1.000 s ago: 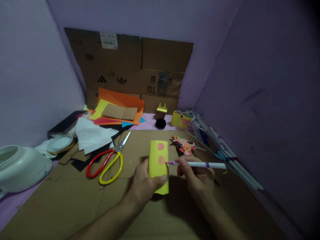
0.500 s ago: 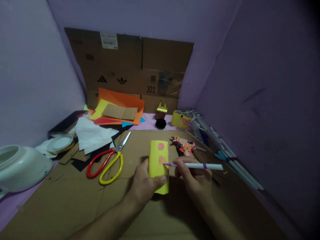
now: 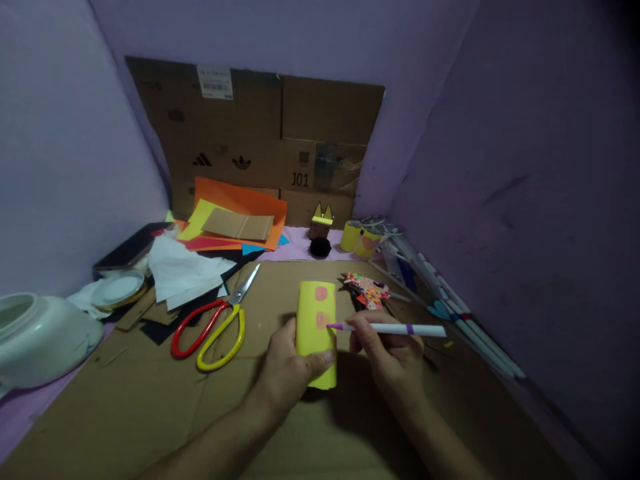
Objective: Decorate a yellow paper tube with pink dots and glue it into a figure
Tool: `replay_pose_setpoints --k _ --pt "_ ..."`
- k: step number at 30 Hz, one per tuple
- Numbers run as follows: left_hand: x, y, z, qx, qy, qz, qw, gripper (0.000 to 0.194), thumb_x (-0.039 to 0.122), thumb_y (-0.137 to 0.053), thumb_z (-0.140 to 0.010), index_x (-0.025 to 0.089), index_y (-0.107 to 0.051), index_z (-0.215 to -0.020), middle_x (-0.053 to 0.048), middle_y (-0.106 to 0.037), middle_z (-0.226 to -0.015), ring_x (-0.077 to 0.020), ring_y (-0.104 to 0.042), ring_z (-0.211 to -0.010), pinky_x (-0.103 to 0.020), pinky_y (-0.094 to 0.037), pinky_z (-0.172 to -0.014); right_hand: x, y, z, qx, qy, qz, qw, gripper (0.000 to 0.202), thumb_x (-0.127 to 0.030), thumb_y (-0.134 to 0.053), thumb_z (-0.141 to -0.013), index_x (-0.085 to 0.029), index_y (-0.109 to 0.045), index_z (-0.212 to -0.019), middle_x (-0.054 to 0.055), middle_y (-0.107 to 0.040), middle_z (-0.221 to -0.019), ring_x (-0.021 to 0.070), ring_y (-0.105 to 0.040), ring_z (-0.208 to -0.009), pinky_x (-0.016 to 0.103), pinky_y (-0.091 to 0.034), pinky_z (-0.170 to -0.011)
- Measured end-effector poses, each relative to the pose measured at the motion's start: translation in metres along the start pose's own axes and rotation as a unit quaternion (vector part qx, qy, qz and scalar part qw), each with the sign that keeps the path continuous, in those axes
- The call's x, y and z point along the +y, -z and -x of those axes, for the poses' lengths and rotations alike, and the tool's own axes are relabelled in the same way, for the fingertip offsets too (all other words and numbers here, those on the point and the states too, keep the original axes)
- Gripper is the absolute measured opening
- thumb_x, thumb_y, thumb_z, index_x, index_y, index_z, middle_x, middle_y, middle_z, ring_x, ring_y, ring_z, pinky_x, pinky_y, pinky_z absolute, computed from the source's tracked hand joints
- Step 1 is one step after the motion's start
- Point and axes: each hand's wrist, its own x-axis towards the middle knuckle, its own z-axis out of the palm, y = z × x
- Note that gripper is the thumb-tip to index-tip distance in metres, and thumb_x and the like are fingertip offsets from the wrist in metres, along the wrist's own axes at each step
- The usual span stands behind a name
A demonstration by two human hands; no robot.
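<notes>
My left hand [image 3: 290,370] is closed around the lower left side of a yellow paper tube [image 3: 311,333], its thumb across the front. Two pinkish-orange round spots are coloured on the tube, one above the other. Between thumb and fingers, my right hand [image 3: 393,353] grips a white marker [image 3: 417,330] with a purple band. The marker's purple tip lies at the right edge of the lower spot. Just beyond my right hand is a floral-patterned bundle [image 3: 367,290] with dark sticks or pencils. Red-and-yellow-handled scissors [image 3: 225,320] lie to the left, blades pointing away.
A cardboard sheet [image 3: 150,427] covers the work surface. At left stand a white pot [image 3: 45,337] and crumpled white paper [image 3: 185,267]. Coloured paper [image 3: 273,230], a small eared box [image 3: 320,227] and yellow rolls [image 3: 351,237] sit behind. Several markers [image 3: 480,343] line the right wall.
The view has shifted very slightly. Both hands, the tube and the marker keep nearly the same pose, with the marker tip still at the lower spot.
</notes>
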Motion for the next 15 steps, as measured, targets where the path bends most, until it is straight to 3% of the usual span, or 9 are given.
replay_pose_setpoints --k 9,15 --pt "-0.0041 0.0011 -0.0015 -0.014 -0.004 0.002 1.000 0.043 0.022 -0.073 -0.055 0.012 -0.059 -0.094 -0.002 -0.062 -0.074 -0.0128 -0.053 -0.062 -0.022 -0.043 -0.055 -0.0054 -0.0030 -0.0030 0.032 0.002 -0.037 0.999 0.014 -0.024 -0.059 -0.080 -0.018 -0.068 -0.072 -0.002 -0.061 -0.050 0.0121 -0.059 -0.045 0.021 -0.047 -0.044" --pt "-0.0018 -0.0001 -0.0004 -0.005 0.004 -0.004 1.000 0.039 0.021 -0.072 -0.054 0.012 -0.060 -0.090 -0.001 -0.061 -0.070 -0.0122 -0.052 -0.059 -0.022 -0.043 -0.053 0.0016 0.0014 0.0011 -0.009 0.004 -0.009 1.000 0.019 -0.026 -0.058 -0.083 -0.019 -0.068 -0.068 -0.002 -0.059 -0.049 0.0121 -0.057 -0.046 0.022 -0.045 -0.046"
